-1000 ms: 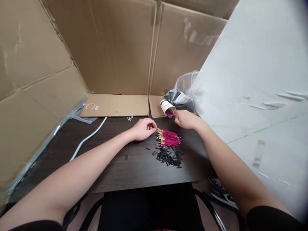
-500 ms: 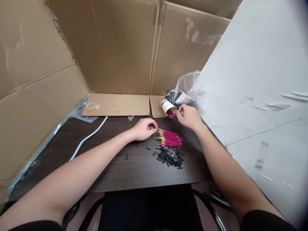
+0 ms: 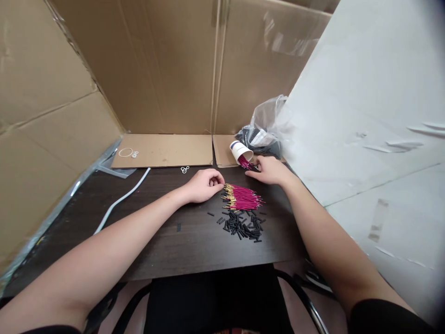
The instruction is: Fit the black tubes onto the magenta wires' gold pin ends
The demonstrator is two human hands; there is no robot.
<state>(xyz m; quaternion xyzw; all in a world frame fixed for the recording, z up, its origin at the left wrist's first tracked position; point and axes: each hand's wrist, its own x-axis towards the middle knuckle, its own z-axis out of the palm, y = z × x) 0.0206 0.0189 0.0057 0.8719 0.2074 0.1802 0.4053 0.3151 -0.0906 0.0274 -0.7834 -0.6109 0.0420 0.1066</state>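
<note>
My left hand [image 3: 203, 184] rests on the dark table [image 3: 174, 246], fingers curled in, fingertips right beside the gold tips of a pile of magenta wires [image 3: 243, 199]. What the fingers hold, if anything, is hidden. My right hand [image 3: 268, 170] lies low on the table, fingers pressed together and pointing left at the magenta wires spilling from a tipped white paper cup [image 3: 239, 150]. A heap of short black tubes [image 3: 243, 226] lies just in front of the wire pile.
A clear plastic bag of black parts [image 3: 266, 132] sits behind the cup. Flat cardboard pieces [image 3: 163, 150] lie at the back with white rings [image 3: 125, 152]. A white cable [image 3: 120, 199] runs at the left. Cardboard walls and a white panel enclose the table.
My right hand has dropped from in front of the cup's mouth onto the table, fingers now stretched leftward. My left hand has stayed by the wire pile.
</note>
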